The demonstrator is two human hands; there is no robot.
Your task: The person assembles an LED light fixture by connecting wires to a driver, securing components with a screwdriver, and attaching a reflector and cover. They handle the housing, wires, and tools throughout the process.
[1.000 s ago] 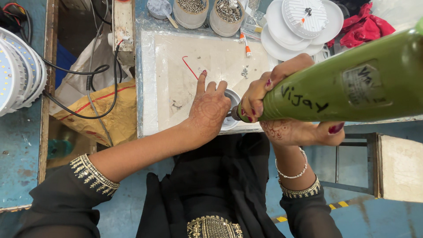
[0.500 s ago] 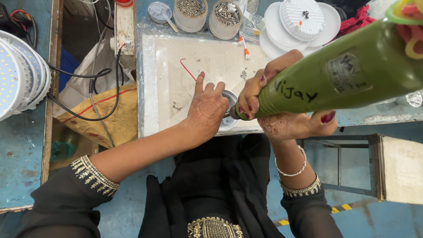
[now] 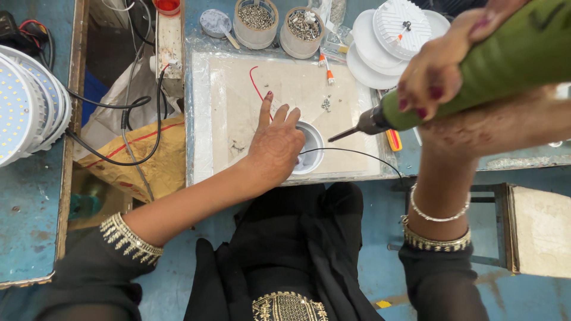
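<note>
The driver (image 3: pixel 476 71) has lifted away from the housing (image 3: pixel 309 148): half a second ago its bit sat at the housing rim, close beside the left hand; now the tip hangs clear to the right of it, above the board (image 3: pixel 333 95), apart from the work. The tool body has risen toward the upper right of the frame. Judgement: the fastening at that spot is over or paused.

Right hand (image 3: pixel 434 77) is closed around the nose of the driver, fingers wrapped over the green barrel. Left hand (image 3: pixel 276 145) lies flat and open, fingers spread, palm pressing on the housing at frame centre and holding it down; it grips nothing.

Materials: the housing is a small round white plastic shell, smooth, with a thin black wire (image 3: pixel 357 154) trailing from it to the right. The driver is a matt green cylinder with a dark metal chuck and slim bit. The board is pale, scuffed, under clear film, with loose screws (image 3: pixel 326 104) on it. Two round cups (image 3: pixel 256 21) at the top centre hold more small metal parts. White ribbed discs (image 3: pixel 386 41) are stacked at the upper right.
</note>
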